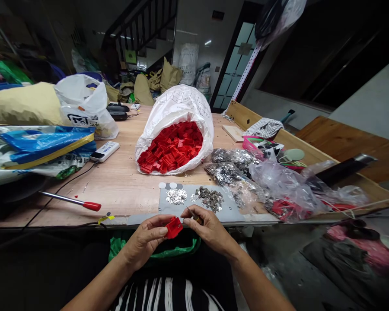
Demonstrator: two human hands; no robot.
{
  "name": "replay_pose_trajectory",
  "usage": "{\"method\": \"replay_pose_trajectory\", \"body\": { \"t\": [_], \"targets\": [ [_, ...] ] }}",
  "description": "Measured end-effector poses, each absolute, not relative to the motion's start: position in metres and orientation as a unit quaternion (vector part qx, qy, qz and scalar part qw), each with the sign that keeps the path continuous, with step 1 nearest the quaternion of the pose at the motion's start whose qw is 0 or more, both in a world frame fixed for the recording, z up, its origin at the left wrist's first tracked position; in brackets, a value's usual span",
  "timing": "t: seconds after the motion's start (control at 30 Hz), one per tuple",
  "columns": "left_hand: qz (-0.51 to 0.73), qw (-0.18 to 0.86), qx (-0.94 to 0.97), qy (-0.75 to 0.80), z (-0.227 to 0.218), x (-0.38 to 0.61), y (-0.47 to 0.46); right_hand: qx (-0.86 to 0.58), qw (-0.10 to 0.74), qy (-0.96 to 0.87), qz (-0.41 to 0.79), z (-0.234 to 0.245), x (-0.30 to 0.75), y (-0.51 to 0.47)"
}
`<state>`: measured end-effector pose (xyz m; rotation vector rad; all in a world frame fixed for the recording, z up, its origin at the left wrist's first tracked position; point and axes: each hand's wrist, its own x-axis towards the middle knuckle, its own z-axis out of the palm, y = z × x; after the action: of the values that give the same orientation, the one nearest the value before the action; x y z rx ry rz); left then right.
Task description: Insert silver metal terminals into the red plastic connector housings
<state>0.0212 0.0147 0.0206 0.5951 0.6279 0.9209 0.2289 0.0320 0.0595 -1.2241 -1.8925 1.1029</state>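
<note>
A red plastic part is pinched between the thumb and fingers of my left hand, just off the table's front edge. Close beside it, my right hand is closed around a small pointed tool with a brownish handle; its thin tip points up and left. Past my hands lies a grey sheet bearing a pile of small shiny metal pieces and a darker pile of metal pieces. Behind the sheet, a white woven sack lies with its mouth toward me, full of red plastic parts.
Under my hands hangs a green-lined bin. To the right are clear bags of metal pieces and a pink basket. On the left lie a red-handled rod, a white power strip with a cable, and several bulky bags.
</note>
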Motion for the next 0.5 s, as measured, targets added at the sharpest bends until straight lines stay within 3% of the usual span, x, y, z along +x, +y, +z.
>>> {"method": "replay_pose_trajectory", "body": {
  "t": [0.23, 0.5],
  "targets": [
    [0.419, 0.792, 0.318, 0.309, 0.02, 0.024, 0.012, -0.452, 0.289, -0.662, 0.523, 0.047, 0.227, 0.032],
    [0.4, 0.697, 0.48, 0.351, 0.011, 0.029, 0.009, -0.45, 0.298, -0.669, 0.512, 0.027, 0.225, 0.029]
  ]
}}
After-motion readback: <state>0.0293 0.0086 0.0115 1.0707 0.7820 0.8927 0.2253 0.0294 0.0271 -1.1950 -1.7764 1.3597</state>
